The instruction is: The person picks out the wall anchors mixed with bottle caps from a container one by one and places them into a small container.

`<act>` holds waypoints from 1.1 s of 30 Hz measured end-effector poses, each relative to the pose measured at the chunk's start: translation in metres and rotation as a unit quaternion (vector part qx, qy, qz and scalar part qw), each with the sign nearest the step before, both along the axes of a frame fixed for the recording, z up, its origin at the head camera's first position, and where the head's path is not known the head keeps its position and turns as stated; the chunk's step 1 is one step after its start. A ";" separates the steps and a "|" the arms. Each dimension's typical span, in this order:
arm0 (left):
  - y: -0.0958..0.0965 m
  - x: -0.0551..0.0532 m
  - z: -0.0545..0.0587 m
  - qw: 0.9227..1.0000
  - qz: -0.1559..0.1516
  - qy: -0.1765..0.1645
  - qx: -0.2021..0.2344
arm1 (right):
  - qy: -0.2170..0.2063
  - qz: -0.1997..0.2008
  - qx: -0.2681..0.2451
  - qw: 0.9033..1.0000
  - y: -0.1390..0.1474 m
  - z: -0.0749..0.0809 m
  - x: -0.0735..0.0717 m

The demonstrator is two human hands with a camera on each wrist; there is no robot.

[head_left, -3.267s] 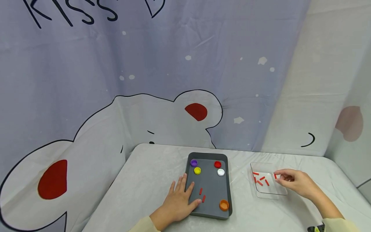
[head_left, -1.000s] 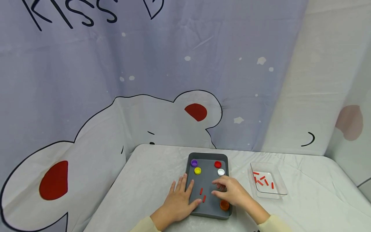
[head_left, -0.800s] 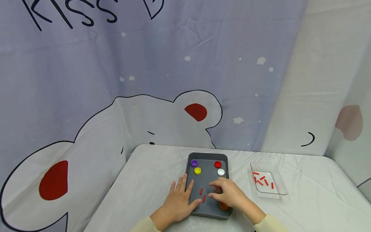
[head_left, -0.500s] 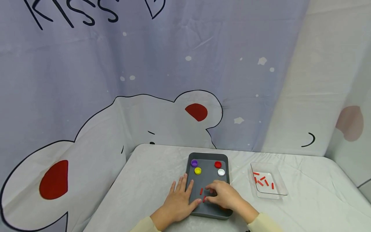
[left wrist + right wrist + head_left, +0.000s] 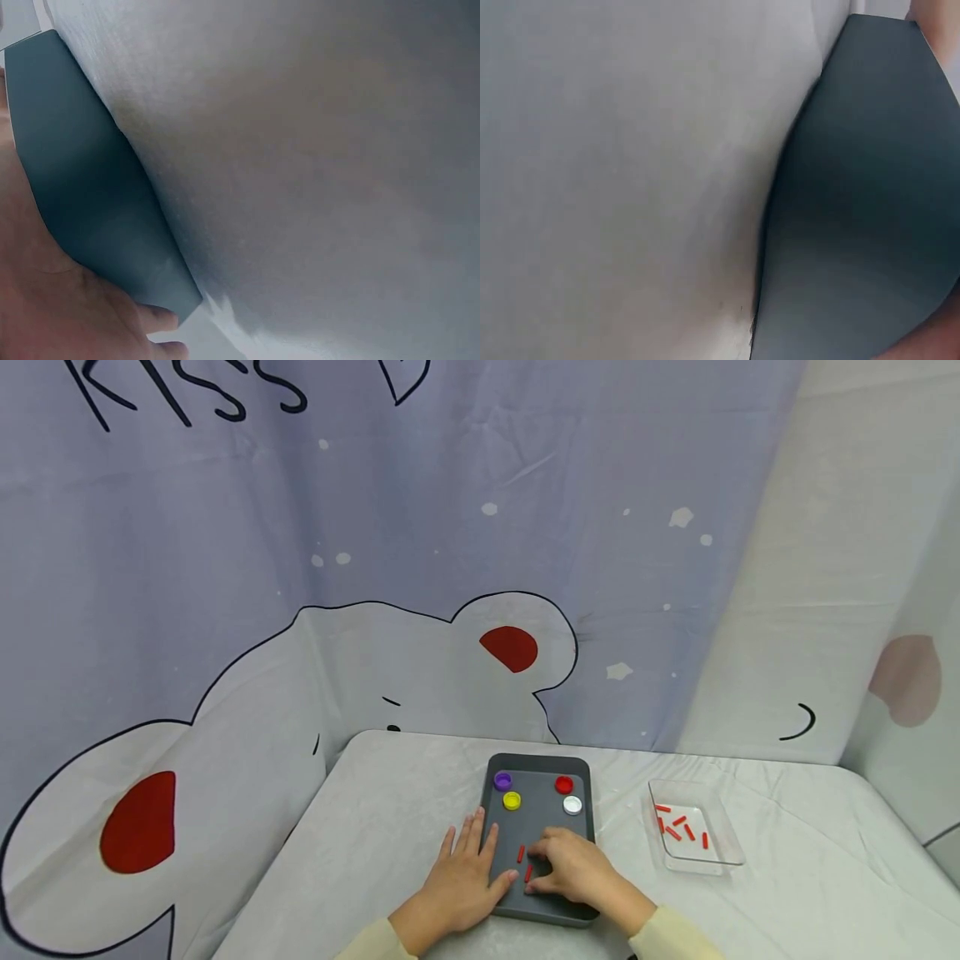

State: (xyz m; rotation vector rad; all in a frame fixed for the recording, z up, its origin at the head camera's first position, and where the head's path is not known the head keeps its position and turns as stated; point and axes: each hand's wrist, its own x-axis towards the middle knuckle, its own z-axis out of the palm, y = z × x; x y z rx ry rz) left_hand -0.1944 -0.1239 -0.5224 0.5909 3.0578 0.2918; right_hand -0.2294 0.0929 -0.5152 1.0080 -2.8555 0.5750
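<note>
My left hand [image 5: 459,889] lies with spread fingers along the left rim of a dark grey tray [image 5: 546,827], its thumb reaching over the edge. Over the tray, my right hand [image 5: 576,870] is held low, index finger and thumb apart at either end of a small red stick [image 5: 528,872]. Whether they touch it is hard to tell. A second red stick [image 5: 521,854] lies just above it. Farther back in the tray are small purple [image 5: 503,782], yellow [image 5: 512,801], red [image 5: 564,786] and white [image 5: 572,805] round caps. My right hand hides the orange cap.
A clear plastic box [image 5: 705,863] stands to the right of the tray, with several red sticks [image 5: 689,832] inside. White cloth [image 5: 420,793] covers the table. A printed curtain [image 5: 420,527] hangs behind it.
My right hand has come from the clear box to the tray, then moved left and down to the lower red stick, covering the orange cap. My left hand stays in place.
</note>
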 end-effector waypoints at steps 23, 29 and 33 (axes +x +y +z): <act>-0.002 -0.004 -0.004 1.000 -0.004 0.013 -0.007 | 0.013 -0.021 -0.001 1.000 -0.009 -0.001 -0.003; -0.002 0.000 -0.002 1.000 -0.007 0.013 -0.001 | 0.009 -0.022 -0.002 1.000 -0.011 -0.002 -0.003; -0.002 0.003 0.001 1.000 -0.007 0.007 0.001 | -0.001 -0.024 -0.003 1.000 -0.012 0.000 -0.002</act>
